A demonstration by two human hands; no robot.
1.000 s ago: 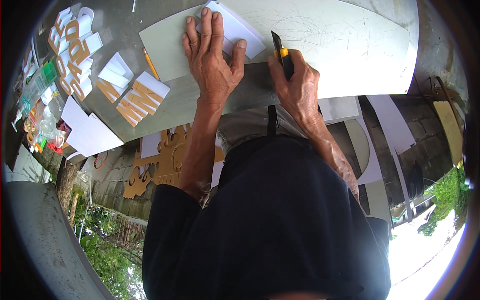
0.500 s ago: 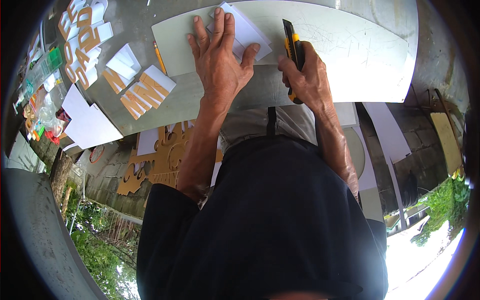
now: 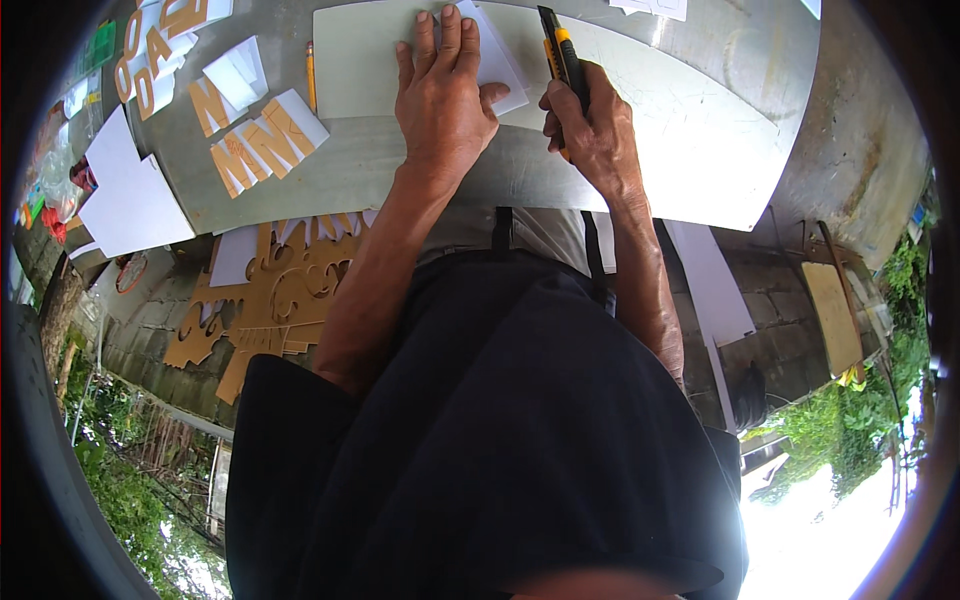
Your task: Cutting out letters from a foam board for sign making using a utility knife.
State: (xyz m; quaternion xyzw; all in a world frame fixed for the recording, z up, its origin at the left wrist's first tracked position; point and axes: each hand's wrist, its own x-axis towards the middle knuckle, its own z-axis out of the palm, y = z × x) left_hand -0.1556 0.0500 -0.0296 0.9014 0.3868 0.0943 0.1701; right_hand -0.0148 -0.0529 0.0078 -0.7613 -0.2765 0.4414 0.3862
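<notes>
My left hand (image 3: 445, 110) lies flat, fingers stretched out, on a folded or stacked white sheet (image 3: 503, 70). Part of that sheet is hidden under the palm and fingers. In my right hand (image 3: 597, 135) is a black and yellow utility knife (image 3: 570, 72), its dark blade pointing away from me. The knife is just right of the sheet, and a small gap shows between them. Both hands are over a pale, scratched board (image 3: 690, 135) on the grey metal table (image 3: 850, 150).
Left of the board are a pencil (image 3: 311, 75) and brown-faced white letter cutouts (image 3: 262, 145). A larger white sheet (image 3: 135, 195) overhangs the table's left edge. Below the table are cut brown panels (image 3: 275, 290) and a long white strip (image 3: 710, 280).
The view has shifted, so the table's things sit higher and mostly further left. The knife is a little closer to the white sheet. My left hand still presses on the sheet.
</notes>
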